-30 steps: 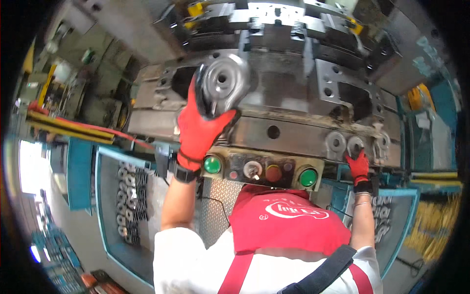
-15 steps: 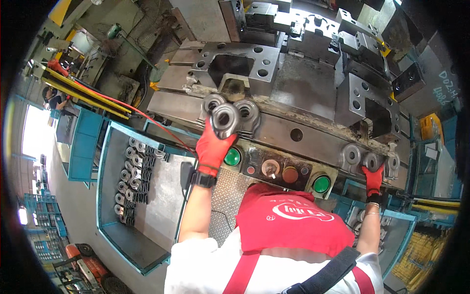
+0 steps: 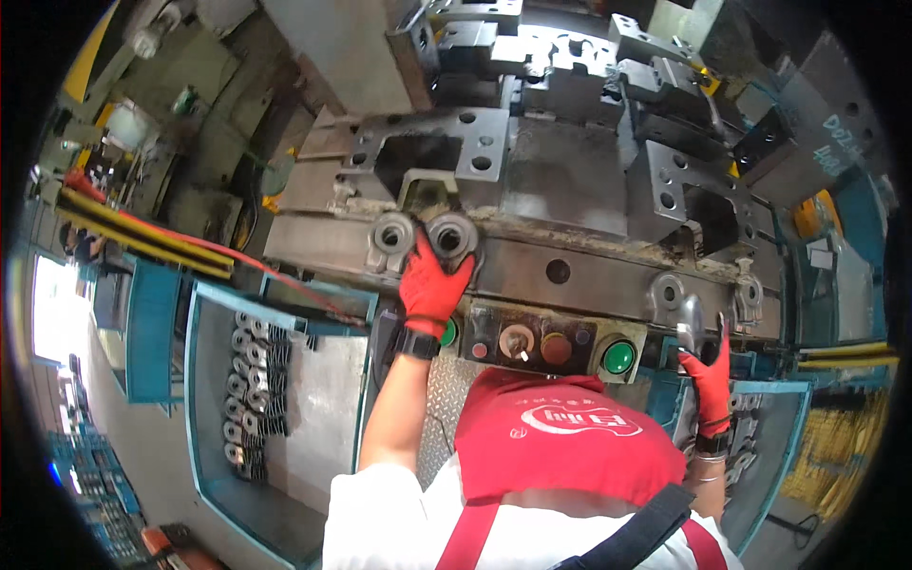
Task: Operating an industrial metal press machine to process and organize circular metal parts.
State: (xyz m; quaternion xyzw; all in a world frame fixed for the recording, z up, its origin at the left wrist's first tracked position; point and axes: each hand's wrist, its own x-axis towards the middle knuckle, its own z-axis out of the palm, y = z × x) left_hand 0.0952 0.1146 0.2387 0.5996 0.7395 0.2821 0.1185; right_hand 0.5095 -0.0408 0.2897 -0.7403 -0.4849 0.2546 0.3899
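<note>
Your left hand (image 3: 432,285), in a red glove, presses a round metal ring part (image 3: 452,237) onto the front ledge of the press die (image 3: 560,180), just left of the frame's centre; the fingers curl up around the part's lower rim, closed on it. A second ring part (image 3: 392,234) sits touching it on the left, right at the ledge's edge, with the dark square pocket (image 3: 418,161) of the die just above both.

Your right hand (image 3: 711,375), also gloved red, grips a shiny metal piece (image 3: 692,318) at the lower right, thumb and fingers wrapped about its lower end. Two more ring parts (image 3: 670,290) rest on the ledge just above it, near the die's right corner.

Between your hands runs the control panel (image 3: 541,344), with a green button (image 3: 618,357) toward its right end and your red cap (image 3: 560,437) below it. Open room lies mostly to the lower left, where a blue-edged tray (image 3: 204,380) holds rows of stacked parts (image 3: 252,380) beside bare sheet.

Against the picture half a second ago, your left hand has carried its part from above the panel up onto the ledge, beside its neighbour. Your right hand has lifted the shiny piece clear of the ledge, and the view has tilted so that more of the die's top shows.
</note>
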